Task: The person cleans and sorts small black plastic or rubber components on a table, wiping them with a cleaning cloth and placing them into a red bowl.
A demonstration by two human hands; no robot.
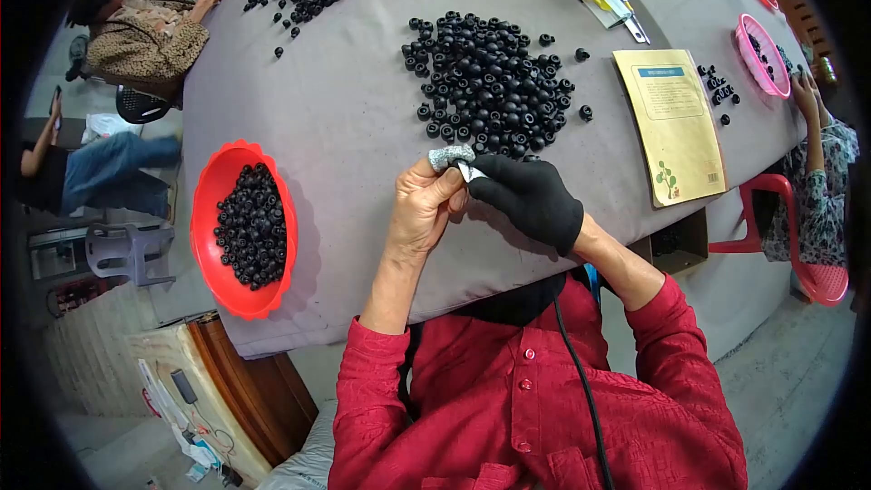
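The left hand (422,209), bare except for a grey cot over the thumb tip (451,157), met the black-gloved right hand (529,198) above the near edge of the grey-covered table (345,118). Both sets of fingers were narrowed together at one small pale piece (469,172); which hand bore it could not be told. The heap of black rubber rings (490,82) lay just beyond the hands, within short reach. The red basket of rings (243,227) sat beside the left hand, close for transfer. A yellow booklet (673,122) lay to the right.
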